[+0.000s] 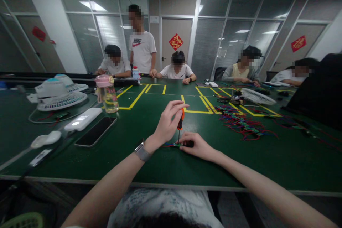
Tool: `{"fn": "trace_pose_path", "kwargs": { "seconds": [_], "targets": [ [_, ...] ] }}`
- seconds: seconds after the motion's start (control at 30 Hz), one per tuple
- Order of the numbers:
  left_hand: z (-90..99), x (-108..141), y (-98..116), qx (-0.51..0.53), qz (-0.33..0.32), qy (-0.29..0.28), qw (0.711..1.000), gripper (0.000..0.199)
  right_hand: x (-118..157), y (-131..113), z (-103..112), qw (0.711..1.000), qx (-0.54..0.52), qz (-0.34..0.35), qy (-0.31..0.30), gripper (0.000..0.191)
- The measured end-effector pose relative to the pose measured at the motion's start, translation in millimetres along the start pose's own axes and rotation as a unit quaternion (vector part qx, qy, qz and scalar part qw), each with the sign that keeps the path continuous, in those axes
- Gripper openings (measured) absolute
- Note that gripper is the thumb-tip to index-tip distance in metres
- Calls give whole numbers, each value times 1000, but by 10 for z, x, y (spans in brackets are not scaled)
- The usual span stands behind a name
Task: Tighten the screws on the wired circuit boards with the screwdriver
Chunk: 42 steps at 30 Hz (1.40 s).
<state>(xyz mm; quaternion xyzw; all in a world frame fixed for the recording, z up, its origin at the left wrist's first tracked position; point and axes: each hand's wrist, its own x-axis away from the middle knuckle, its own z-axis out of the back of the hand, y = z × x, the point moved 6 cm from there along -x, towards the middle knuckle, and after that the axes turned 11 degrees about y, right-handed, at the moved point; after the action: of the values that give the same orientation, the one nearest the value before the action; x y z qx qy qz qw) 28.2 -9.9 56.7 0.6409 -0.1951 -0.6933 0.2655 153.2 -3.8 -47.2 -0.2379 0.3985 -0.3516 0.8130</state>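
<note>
An orange and black screwdriver [180,122] stands upright, its tip down on a small green circuit board [176,145] with red and blue wires. My left hand [169,122], wearing a watch on the wrist, is closed about the screwdriver's handle, with some fingers stretched over its top. Low on the table, my right hand [196,145] pinches the board's right end beside the screwdriver shaft. A dark part shows under its curled fingers, too hidden to name.
Right of my hands lies a row of wired circuit boards [242,123]. On the left are a phone [96,131], a white power bank [83,119], a pink-lidded bottle [107,94] and white fans [60,94]. Several people sit or stand across the green table [128,164].
</note>
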Motion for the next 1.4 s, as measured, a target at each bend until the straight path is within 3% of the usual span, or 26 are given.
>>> {"fn": "trace_pose_path", "kwargs": {
  "seconds": [0.1, 0.17, 0.33, 0.53, 0.7, 0.9, 1.1, 1.3, 1.4],
  "targets": [
    [-56, -7, -95, 116, 101, -40, 987, 30, 3, -12, 2, 1000, 5, 4, 1, 17],
    [-35, -19, -140, 123, 123, -26, 984, 27, 5, -16, 2, 1000, 4, 0, 0, 17],
    [48, -33, -78, 25, 37, 18, 999, 19, 5, -24, 5, 1000, 3, -3, -1, 17],
    [-8, -19, -95, 115, 102, -13, 988, 26, 4, -25, 6, 1000, 2, 6, -1, 16],
    [86, -54, -70, 16, 24, 39, 999, 15, 10, -7, 2, 1000, 2, 8, -1, 17],
    [-16, -37, -136, 152, 133, -27, 979, 33, 5, -12, 3, 1000, 3, 6, -4, 17],
    [75, -61, -114, 39, 51, 30, 997, 17, 5, -26, 12, 1000, 11, 8, -4, 16],
    [-4, -24, -159, 143, 130, -12, 981, 32, 5, -52, 28, 999, 19, 33, 1, 16],
    [42, -33, -121, 81, 86, 18, 993, 23, 5, -46, 29, 999, 19, 30, 6, 16]
  ]
}}
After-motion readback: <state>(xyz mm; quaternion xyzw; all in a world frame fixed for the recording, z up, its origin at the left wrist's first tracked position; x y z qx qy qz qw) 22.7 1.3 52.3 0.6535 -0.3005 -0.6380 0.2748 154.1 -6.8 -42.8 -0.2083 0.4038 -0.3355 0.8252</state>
